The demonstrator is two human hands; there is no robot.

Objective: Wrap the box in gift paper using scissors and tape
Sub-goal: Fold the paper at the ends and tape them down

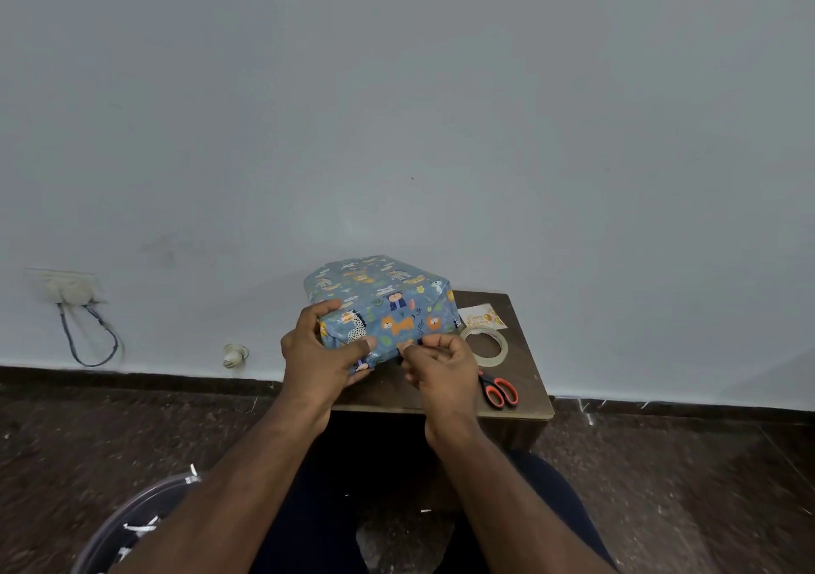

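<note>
A pale wall (pixel 397 110) rises behind a small brown table (pixel 525 379). On the table sits the box (pixel 379 304), covered in blue animal-print paper. The left hand (pixel 317 353) grips its near left corner, thumb on top. The right hand (pixel 441 366), fingers curled, pinches the paper's near edge. A tape roll (pixel 485 344) and scissors (pixel 498 388) lie just right.

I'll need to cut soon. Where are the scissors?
In the head view, the scissors lie on the small table's near right part, just below the tape roll, right of the right hand.
</note>
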